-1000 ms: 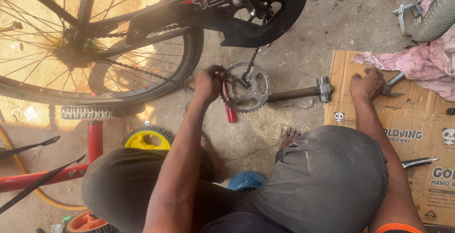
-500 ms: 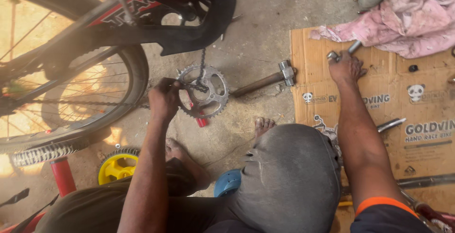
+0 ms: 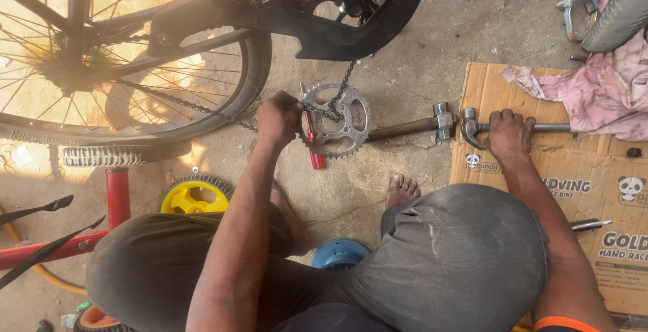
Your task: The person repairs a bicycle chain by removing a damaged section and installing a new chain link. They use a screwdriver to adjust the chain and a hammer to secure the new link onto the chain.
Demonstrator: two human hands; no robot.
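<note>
The chainring (image 3: 335, 121), lying on the floor below the bicycle frame (image 3: 317, 8), is gripped at its left edge by the left hand (image 3: 278, 117), while the claw hammer (image 3: 472, 128), right of the chainring, is held closed in the right hand (image 3: 509, 136).

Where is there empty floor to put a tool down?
Bare concrete lies above the cardboard, right of the bike's chain guard. Another patch sits between the chainring and the foot. It is crowded around the left hand and right hand gripping the claw hammer.
</note>
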